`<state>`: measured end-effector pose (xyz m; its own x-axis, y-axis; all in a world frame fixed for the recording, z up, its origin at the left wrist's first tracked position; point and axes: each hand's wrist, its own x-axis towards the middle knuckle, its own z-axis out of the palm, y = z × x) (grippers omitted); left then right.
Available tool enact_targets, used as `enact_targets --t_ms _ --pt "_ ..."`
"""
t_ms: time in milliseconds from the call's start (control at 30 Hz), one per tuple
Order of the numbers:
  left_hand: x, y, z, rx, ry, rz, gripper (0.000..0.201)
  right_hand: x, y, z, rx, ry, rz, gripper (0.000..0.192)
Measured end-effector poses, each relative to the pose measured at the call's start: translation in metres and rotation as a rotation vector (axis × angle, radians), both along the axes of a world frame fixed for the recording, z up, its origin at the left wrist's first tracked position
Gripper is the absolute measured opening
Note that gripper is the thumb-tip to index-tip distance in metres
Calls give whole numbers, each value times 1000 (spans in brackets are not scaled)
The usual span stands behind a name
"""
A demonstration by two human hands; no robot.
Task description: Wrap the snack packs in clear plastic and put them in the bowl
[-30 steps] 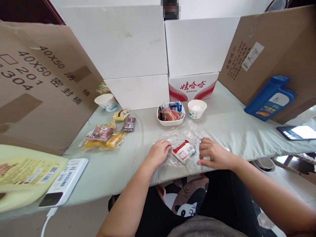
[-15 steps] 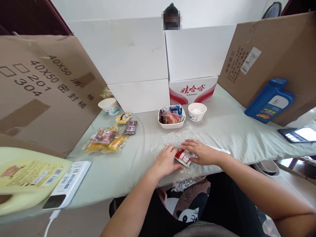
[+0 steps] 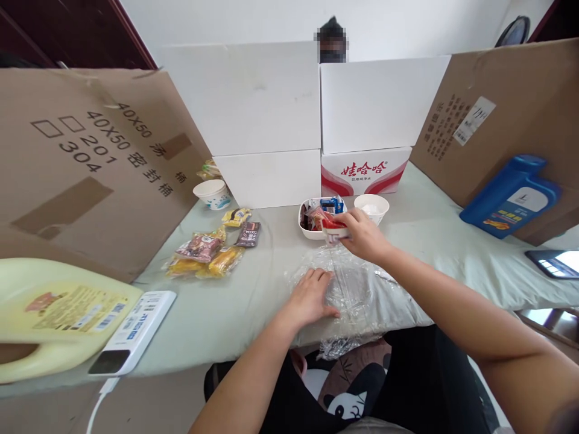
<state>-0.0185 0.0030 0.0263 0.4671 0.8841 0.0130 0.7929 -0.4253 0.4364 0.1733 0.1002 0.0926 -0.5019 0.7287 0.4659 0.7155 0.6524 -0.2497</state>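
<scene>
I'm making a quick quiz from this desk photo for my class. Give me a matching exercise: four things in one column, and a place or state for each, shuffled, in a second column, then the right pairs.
Things:
1. red and white packet
2. left hand
3. blue jug
4. white bowl

Places or states:
A. leaning against a cardboard panel at the right
B. held in the right hand beside the bowl
C. filled with small wrapped snacks
D. flat on the clear plastic bag

Pairs: 1-B, 2-D, 3-A, 4-C
</scene>
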Motion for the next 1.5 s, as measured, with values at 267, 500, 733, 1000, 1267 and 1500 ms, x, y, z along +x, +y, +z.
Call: enact_targets --t_ms 267,500,733,1000,1267,1500 --pt "-7 2 1 -28 -46 -36 74 -42 56 -17 78 -379 134 42" --pt "-4 1 3 -41 -13 -27 71 -41 60 -8 103 -387 84 45" --pt "-6 3 -2 -9 10 -51 68 -66 59 -9 7 -517 160 39" --pt "-16 5 6 113 -132 -18 29 -11 9 -5 73 -85 181 35" --pt "-22 -7 39 116 -251 48 9 80 -113 -30 -233 -54 368 44" --pt "13 -59 47 -211 -34 -394 71 132 -147 -60 -287 -188 162 60"
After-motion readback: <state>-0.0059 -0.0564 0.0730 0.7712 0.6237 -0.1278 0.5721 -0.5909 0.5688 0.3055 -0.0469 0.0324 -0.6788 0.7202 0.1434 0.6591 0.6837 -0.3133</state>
